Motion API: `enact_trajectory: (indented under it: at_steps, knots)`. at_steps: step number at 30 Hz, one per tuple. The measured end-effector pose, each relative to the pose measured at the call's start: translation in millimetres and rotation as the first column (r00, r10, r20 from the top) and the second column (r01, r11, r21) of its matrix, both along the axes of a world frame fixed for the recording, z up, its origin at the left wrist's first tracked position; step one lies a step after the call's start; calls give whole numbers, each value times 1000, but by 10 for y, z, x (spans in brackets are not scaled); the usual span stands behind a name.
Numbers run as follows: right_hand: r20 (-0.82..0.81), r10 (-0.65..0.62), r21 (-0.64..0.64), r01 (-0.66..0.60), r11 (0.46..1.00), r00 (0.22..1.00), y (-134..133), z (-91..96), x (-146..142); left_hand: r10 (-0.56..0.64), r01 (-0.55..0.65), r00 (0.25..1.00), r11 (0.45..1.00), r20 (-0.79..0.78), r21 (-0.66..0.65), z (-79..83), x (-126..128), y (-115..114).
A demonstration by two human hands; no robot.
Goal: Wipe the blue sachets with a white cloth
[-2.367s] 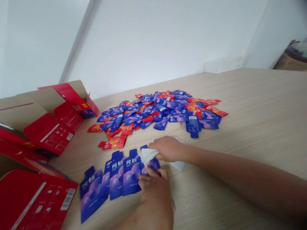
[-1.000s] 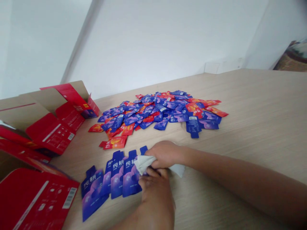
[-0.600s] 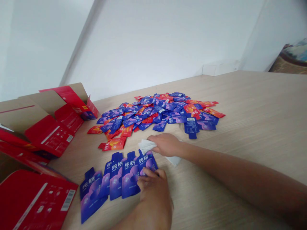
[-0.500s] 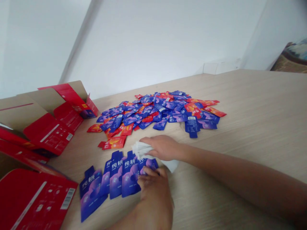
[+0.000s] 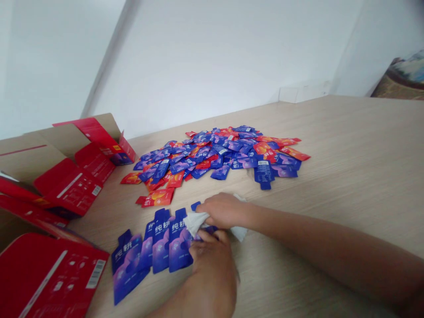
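Note:
A row of blue-purple sachets [image 5: 160,243] lies face up and overlapping on the wooden table. My left hand [image 5: 213,265] has its fingers curled on the rightmost sachet [image 5: 195,206], holding it against the table. In my right hand [image 5: 225,211] a white cloth [image 5: 196,221] is bunched, its front edge lying over that same sachet's face and its rear part trailing behind the hand. Most of the held sachet is covered by the cloth and my hands. At the row's left end, one sachet [image 5: 130,265] sits at an angle.
Beyond my hands spreads a big heap of blue and red-orange sachets [image 5: 212,152]. A single red-orange sachet [image 5: 156,197] rests between heap and row. Several open red cartons [image 5: 56,278] line the left side. A white box [image 5: 303,92] stands by the wall.
My right hand has shifted slightly down and nearer my left hand, bringing the cloth over the rightmost sachet's face. My left hand has stayed almost in place.

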State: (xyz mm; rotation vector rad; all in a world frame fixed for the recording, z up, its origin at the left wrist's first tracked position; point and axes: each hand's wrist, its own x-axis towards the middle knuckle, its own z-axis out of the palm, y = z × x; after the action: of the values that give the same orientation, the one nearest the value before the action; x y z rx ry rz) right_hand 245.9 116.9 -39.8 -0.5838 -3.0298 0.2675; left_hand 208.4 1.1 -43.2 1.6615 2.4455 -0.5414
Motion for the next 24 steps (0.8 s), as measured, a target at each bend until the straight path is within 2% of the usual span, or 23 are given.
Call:
enact_trajectory:
  at_steps: [3, 7, 12, 17, 19, 21, 24]
  knots:
    - [-22, -31, 4, 32, 999, 999, -6, 0, 9, -34, 38, 999, 993, 39, -113, 138, -37, 5]
    - [-44, -67, 22, 68, 997, 997, -17, -36, 7, -36, 45, 996, 994, 87, -104, 260, -39, -10]
    - [-68, -122, 71, 127, 989, 990, -25, -70, 6, -19, 28, 998, 990, 64, -139, 129, 17, -42]
    - [-123, -126, 61, 134, 989, 984, -88, 92, 48, -8, 15, 999, 986, 43, -165, -12, 65, -71]
    - [-174, -72, 52, 82, 995, 982, -148, 178, 58, -36, 38, 999, 988, 18, -150, -19, 83, -79]
    - [-175, 34, 28, -30, 999, 984, -197, 220, 56, -75, 76, 997, 989, 7, -129, -14, 98, -86]
    - [-103, 119, -31, -123, 992, 988, -194, 164, 26, -105, 104, 994, 989, 0, -109, -5, 119, -99]
